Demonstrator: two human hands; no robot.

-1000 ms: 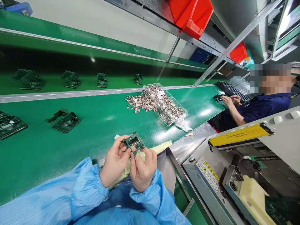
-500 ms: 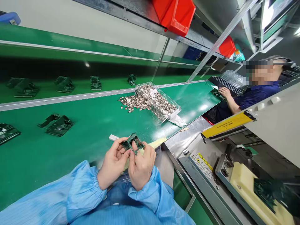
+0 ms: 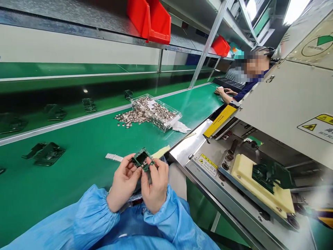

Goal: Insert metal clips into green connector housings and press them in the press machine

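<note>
Head view: held item, and where?
– One green frame (image 3: 142, 154), tilted, between both hands, by the near edge of the green bench (image 3: 85, 168).
– State of hands?
– Left hand (image 3: 123, 184): thumb and fingers closed on the frame's left side. Right hand (image 3: 156, 184): thumb and fingertips pinched on the near right rim, close to the opening. Anything small under those fingertips: impossible to tell.
– Nearby stock?
– White strip (image 3: 113, 157), just left of left hand. Clear box (image 3: 174, 120) of metal pieces, farther off; loose ones (image 3: 128, 118) to its left. Folded green part (image 3: 49, 154), well to the left.
– Best handling?
– Probably thin-walled: light pressure, left grip steady, right fingertips square to the rim, no twisting.
</note>
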